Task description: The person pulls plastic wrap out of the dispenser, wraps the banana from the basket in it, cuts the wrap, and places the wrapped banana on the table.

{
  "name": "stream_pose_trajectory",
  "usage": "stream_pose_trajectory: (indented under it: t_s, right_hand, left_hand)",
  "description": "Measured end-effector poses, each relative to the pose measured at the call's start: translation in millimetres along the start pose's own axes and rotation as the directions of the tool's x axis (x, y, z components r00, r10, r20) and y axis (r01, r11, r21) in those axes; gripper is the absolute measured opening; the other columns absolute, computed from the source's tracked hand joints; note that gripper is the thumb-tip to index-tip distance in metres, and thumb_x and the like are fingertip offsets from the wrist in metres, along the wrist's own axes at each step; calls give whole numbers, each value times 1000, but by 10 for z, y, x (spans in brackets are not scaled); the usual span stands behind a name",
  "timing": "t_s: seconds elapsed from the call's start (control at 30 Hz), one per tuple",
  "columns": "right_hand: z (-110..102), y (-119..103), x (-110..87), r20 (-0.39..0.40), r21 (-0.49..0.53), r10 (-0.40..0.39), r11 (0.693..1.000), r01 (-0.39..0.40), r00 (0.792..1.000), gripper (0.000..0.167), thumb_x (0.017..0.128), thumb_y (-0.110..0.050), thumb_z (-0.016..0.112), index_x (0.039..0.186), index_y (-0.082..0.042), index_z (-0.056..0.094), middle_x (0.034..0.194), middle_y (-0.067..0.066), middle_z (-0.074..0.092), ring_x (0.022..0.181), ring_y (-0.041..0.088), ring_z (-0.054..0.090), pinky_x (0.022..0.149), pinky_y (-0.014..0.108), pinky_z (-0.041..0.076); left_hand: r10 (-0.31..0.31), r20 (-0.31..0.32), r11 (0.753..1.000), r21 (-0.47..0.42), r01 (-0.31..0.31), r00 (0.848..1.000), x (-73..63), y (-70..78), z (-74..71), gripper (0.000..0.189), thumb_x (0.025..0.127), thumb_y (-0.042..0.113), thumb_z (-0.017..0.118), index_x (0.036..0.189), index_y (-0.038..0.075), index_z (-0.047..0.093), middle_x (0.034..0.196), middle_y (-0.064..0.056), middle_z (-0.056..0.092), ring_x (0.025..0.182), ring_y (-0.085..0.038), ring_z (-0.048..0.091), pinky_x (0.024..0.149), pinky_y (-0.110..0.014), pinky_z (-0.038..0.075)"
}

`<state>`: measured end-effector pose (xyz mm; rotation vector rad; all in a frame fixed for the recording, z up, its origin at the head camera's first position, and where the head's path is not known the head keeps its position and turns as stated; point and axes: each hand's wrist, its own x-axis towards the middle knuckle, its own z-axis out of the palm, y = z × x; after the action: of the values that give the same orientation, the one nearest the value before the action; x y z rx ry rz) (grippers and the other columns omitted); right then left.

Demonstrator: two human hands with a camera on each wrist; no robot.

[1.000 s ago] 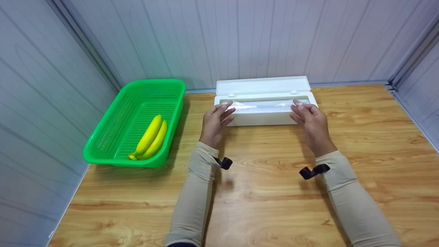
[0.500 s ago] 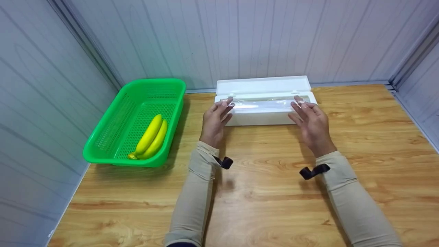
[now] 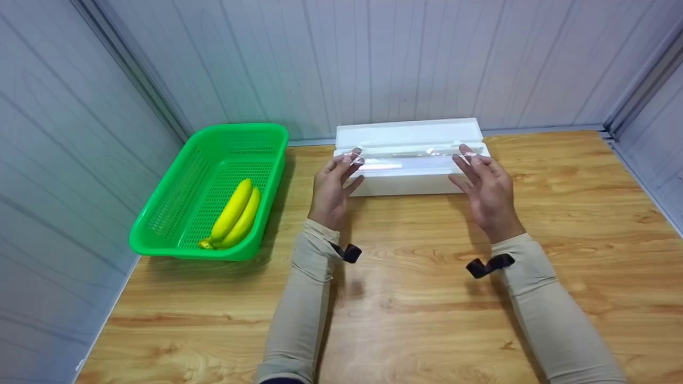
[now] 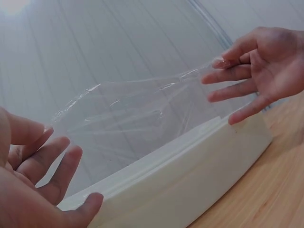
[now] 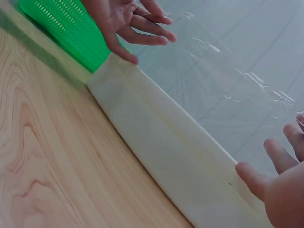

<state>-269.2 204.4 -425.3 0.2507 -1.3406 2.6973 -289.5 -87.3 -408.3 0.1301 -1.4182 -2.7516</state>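
Above the long white plastic box [image 3: 408, 185], the left hand [image 3: 331, 192] and right hand [image 3: 488, 192] each pinch a corner of the clear thin plastic film [image 4: 135, 111] — best raised evenly, corners level, to limit wrinkles.

Film [image 3: 392, 164]: glare streaks between left hand [image 3: 330, 194] and right hand [image 3: 486, 194].
Table [image 3: 408, 314]: bright, soft shadows on hands' near side.
Wall [image 3: 256, 64]: cool beyond hands, greenish left of left hand.
Left wrist view: hazy; white flare [image 4: 12, 4] above left hand.
Box [image 4: 190, 175]: edge bowed.
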Motion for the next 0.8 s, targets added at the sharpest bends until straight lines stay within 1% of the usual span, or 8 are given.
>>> stream_pose_trajectory:
  t_s: [0.1, 0.23, 0.43, 0.53, 0.6, 0.67, 0.8]
  right_hand:
    - [15, -19, 5, 16, -9, -14, 1000, 14, 1000, 33, 103, -15, 57, 117, 13, 46, 154, 21, 40, 140, 34, 41, 112, 54, 32]
    - [44, -49, 14, 25, -12, -31, 999, 32, 999, 38, 103, -15, 56, 124, 14, 45, 154, 21, 39, 140, 36, 40, 112, 50, 35]
    - [76, -85, 27, 24, -14, -47, 999, 47, 999, 37, 103, -15, 55, 127, 12, 48, 155, 24, 35, 140, 36, 40, 111, 48, 37]
    - [83, -90, 31, 22, -18, -53, 998, 53, 998, 36, 103, -15, 55, 126, 12, 49, 155, 25, 36, 139, 36, 42, 110, 47, 38]
    - [88, -89, 33, 18, -20, -56, 998, 56, 998, 34, 104, -15, 54, 124, 12, 50, 154, 25, 38, 139, 36, 42, 110, 47, 39]
    - [92, -88, 33, 12, -10, -51, 999, 51, 999, 32, 104, -13, 54, 123, 12, 51, 152, 24, 41, 139, 37, 42, 110, 47, 39]
    - [107, -108, 52, -8, 8, -42, 999, 42, 999, 31, 103, -13, 54, 123, 11, 52, 149, 21, 47, 139, 36, 42, 110, 47, 39]
  left_hand:
    - [26, 16, 999, -35, -25, 1000, 0, 5, 13, 7, 100, 5, 60, 96, 3, 66, 124, -13, 69, 110, -29, 66, 105, -53, 44]
    - [58, 42, 997, -60, -55, 997, -4, 15, 29, 8, 101, 5, 58, 100, 2, 65, 125, -14, 68, 112, -30, 65, 106, -49, 43]
    - [78, 103, 993, -97, -68, 992, 7, 30, 29, 18, 104, 11, 52, 113, 0, 65, 128, -14, 66, 113, -28, 65, 110, -51, 38]
    - [84, 119, 993, -95, -73, 989, 5, 35, 20, 23, 106, 12, 50, 118, 0, 64, 129, -14, 65, 113, -27, 64, 109, -50, 40]
    - [81, 114, 994, -88, -71, 990, 2, 33, 13, 22, 105, 12, 51, 118, 0, 64, 130, -14, 65, 113, -26, 65, 106, -47, 44]
    - [77, 99, 995, -78, -70, 992, -4, 32, 11, 19, 105, 11, 52, 115, 1, 65, 130, -13, 65, 112, -26, 65, 101, -43, 48]
    - [72, 72, 995, -73, -66, 995, 8, 32, 45, 13, 104, 9, 54, 107, 3, 65, 129, -12, 66, 115, -30, 63, 94, -37, 53]
